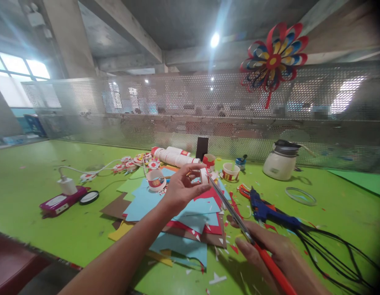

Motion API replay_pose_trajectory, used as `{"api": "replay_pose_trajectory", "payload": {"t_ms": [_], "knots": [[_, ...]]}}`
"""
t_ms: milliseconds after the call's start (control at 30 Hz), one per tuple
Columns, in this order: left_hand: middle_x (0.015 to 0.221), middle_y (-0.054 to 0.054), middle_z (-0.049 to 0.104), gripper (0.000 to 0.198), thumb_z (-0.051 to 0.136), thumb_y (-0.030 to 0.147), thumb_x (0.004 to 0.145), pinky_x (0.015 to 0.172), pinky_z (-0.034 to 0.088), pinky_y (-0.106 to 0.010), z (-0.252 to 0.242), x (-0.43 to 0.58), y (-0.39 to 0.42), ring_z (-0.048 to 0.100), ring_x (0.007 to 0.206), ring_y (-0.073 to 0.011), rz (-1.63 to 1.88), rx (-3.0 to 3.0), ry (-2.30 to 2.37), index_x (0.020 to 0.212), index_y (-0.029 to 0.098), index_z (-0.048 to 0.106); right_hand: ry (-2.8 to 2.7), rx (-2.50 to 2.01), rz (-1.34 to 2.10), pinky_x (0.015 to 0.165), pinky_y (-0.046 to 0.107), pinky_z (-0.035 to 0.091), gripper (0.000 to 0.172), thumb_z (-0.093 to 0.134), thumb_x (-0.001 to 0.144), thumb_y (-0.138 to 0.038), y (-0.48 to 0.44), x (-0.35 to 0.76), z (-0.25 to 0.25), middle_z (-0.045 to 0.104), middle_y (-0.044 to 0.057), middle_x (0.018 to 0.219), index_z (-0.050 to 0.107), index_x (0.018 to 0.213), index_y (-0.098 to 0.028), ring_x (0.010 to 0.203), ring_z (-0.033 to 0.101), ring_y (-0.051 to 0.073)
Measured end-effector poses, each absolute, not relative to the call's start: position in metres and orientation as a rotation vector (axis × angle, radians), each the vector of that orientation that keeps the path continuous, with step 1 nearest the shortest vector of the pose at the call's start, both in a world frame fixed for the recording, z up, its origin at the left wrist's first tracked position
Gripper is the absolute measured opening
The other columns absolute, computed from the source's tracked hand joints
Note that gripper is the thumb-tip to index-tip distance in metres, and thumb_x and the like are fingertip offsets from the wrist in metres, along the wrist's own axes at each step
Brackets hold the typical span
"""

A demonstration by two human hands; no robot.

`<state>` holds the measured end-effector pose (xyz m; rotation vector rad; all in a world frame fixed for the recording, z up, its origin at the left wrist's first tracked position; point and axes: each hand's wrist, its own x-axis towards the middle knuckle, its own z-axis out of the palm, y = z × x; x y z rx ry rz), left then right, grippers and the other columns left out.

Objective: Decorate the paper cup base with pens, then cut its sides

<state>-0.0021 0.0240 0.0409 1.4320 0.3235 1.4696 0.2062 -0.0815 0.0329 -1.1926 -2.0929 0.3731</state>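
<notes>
Between the thumb and fingers of my left hand (pixel 185 186) is a small white paper cup piece (pixel 204 176) with a red mark, held above the stacked paper. My right hand (pixel 263 250) grips red-handled scissors (pixel 243 229), their long metal blades pointing up and left. The blade tips reach the cup piece's right side; whether they touch it I cannot tell. Below both hands lie blue, red and brown paper sheets (pixel 177 209), with white and red scraps (pixel 217 279) scattered around. A cut paper cup (pixel 156 180) stands just left of my left hand.
A blue glue gun (pixel 270 211) with black cables lies at right, near a tape ring (pixel 300 196) and a white kettle (pixel 280 159). Stacked paper cups (pixel 174 156), a phone (pixel 202 148) and a purple power strip (pixel 64 201) are on the green table (pixel 21 180). A perforated screen (pixel 177 106) stands behind.
</notes>
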Motion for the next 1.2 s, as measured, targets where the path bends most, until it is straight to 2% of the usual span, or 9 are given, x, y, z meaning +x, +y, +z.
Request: {"api": "replay_pose_trajectory", "payload": {"t_ms": [300, 467, 633, 733, 900, 1000, 1200], "knots": [[0.09, -0.003, 0.071, 0.045, 0.082, 0.013, 0.065, 0.081, 0.055, -0.028, 0.039, 0.0, 0.025, 0.067, 0.089, -0.0135, 1.518, 1.414, 0.327, 0.104, 0.018, 0.061, -2.125, -1.204, 0.257, 0.059, 0.023, 0.056, 0.03, 0.049, 0.091, -0.04, -0.081, 0.21, 0.032, 0.076, 0.005, 0.088, 0.071, 0.1, -0.022, 0.07, 0.071, 0.019], [0.089, -0.003, 0.071, 0.044, 0.083, 0.013, 0.065, 0.081, 0.055, -0.027, 0.04, 0.001, 0.023, 0.066, 0.088, -0.0124, 1.522, 1.402, 0.331, 0.104, 0.018, 0.061, -2.136, -1.216, 0.168, 0.055, 0.023, 0.054, 0.037, 0.049, 0.091, -0.043, -0.08, 0.211, 0.03, 0.076, 0.007, 0.09, 0.069, 0.113, -0.022, 0.067, 0.071, 0.019], [0.091, -0.003, 0.07, 0.045, 0.084, 0.014, 0.063, 0.08, 0.056, -0.028, 0.041, 0.002, 0.022, 0.066, 0.089, -0.013, 1.545, 1.396, 0.361, 0.103, 0.018, 0.062, -2.114, -1.272, 0.074, 0.046, 0.024, 0.047, 0.042, 0.048, 0.091, -0.047, -0.082, 0.208, 0.027, 0.071, 0.005, 0.068, 0.069, 0.117, -0.021, 0.05, 0.061, 0.017], [0.093, -0.002, 0.07, 0.046, 0.084, 0.014, 0.063, 0.082, 0.056, -0.029, 0.04, 0.003, 0.021, 0.066, 0.09, -0.0132, 1.557, 1.396, 0.362, 0.103, 0.019, 0.062, -2.065, -1.28, 0.053, 0.048, 0.025, 0.047, 0.04, 0.046, 0.091, -0.047, -0.083, 0.206, 0.024, 0.067, 0.003, 0.064, 0.07, 0.112, -0.021, 0.05, 0.059, 0.017], [0.092, -0.002, 0.07, 0.045, 0.083, 0.014, 0.064, 0.082, 0.056, -0.03, 0.039, 0.004, 0.021, 0.067, 0.089, -0.014, 1.562, 1.402, 0.374, 0.103, 0.018, 0.061, -2.062, -1.208, 0.133, 0.056, 0.022, 0.052, 0.029, 0.05, 0.09, -0.037, -0.08, 0.208, 0.019, 0.074, 0.003, 0.082, 0.069, 0.108, -0.023, 0.064, 0.069, 0.017], [0.093, -0.003, 0.071, 0.045, 0.083, 0.015, 0.064, 0.081, 0.056, -0.03, 0.039, 0.005, 0.021, 0.067, 0.089, -0.0144, 1.562, 1.405, 0.381, 0.103, 0.018, 0.061, -2.114, -1.179, 0.164, 0.055, 0.02, 0.052, 0.027, 0.051, 0.09, -0.033, -0.078, 0.21, 0.019, 0.075, 0.002, 0.081, 0.069, 0.107, -0.022, 0.063, 0.069, 0.016], [0.092, -0.003, 0.07, 0.046, 0.084, 0.016, 0.063, 0.082, 0.055, -0.031, 0.038, 0.003, 0.023, 0.066, 0.088, -0.0144, 1.572, 1.418, 0.423, 0.103, 0.018, 0.061, -1.994, -1.277, 0.25, 0.058, 0.024, 0.051, 0.034, 0.05, 0.089, -0.044, -0.084, 0.2, 0.029, 0.073, 0.002, 0.075, 0.073, 0.101, -0.023, 0.06, 0.065, 0.017]]}}
